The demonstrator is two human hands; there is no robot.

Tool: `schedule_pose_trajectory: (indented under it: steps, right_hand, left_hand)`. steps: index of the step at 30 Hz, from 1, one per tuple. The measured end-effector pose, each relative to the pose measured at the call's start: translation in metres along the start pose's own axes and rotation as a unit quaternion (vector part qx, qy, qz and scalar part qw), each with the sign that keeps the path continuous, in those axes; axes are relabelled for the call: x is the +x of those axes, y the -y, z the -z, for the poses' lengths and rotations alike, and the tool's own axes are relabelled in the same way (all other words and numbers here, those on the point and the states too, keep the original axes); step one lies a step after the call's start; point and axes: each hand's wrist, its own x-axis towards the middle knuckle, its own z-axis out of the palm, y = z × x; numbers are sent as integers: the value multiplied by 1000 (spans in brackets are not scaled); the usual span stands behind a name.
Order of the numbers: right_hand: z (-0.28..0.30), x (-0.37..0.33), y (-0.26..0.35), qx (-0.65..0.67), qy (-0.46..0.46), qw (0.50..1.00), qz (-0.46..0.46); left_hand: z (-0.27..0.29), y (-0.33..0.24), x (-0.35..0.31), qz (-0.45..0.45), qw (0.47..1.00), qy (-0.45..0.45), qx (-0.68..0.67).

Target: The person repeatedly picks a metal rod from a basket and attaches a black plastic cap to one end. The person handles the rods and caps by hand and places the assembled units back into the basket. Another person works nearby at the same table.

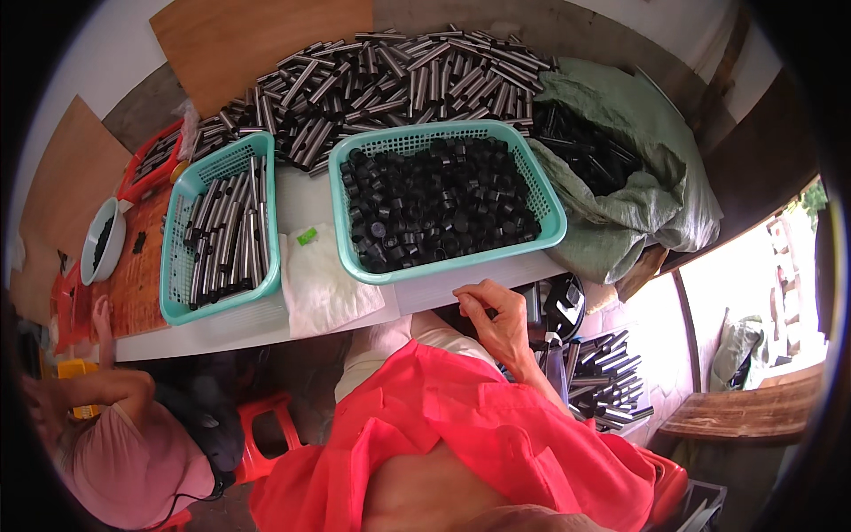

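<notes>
My right hand (pixel 498 321) is just off the near edge of the white table, below the basket of black caps. Its fingers are curled in toward the thumb, and whatever lies between them is too small or hidden to make out. My left hand is outside the picture. Closest to the right hand is a turquoise plastic basket (pixel 365 273) heaped with small black round caps (pixel 443 199). To its left, a folded white cloth (pixel 326 284) bears a small green scrap (pixel 307 236). A second turquoise basket (pixel 168 266) holds metal tubes with black ends (pixel 229 232).
Loose metal tubes (pixel 399 84) are piled along the table's back. A green woven sack (pixel 651 168) of black pieces stands at right. More tubes (pixel 607 377) lie low beside me. At left are a white bowl (pixel 105 241), a co-worker (pixel 133 452) and a red stool (pixel 266 434).
</notes>
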Motion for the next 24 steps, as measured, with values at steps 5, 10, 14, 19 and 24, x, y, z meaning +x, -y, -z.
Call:
schedule_pose_trajectory:
  steps: [5,10,14,19,24]
  right_hand:
    - [-4,4,-5,7,-2,1000,-3]
    - [7,11,-13,-49,-10,999,7]
    - [59,44,-45,-214,-99,969,76]
    - [182,123,-110,-344,-271,898,36]
    - [264,182,-193,-573,-200,793,-59]
  left_hand:
    - [-4,28,-9,190,976,77,76]
    - [-7,63,-12,370,896,187,158]
    - [-4,81,-22,479,813,253,211]
    - [-6,108,-25,555,726,319,252]
    - [-10,134,-30,597,649,373,289]
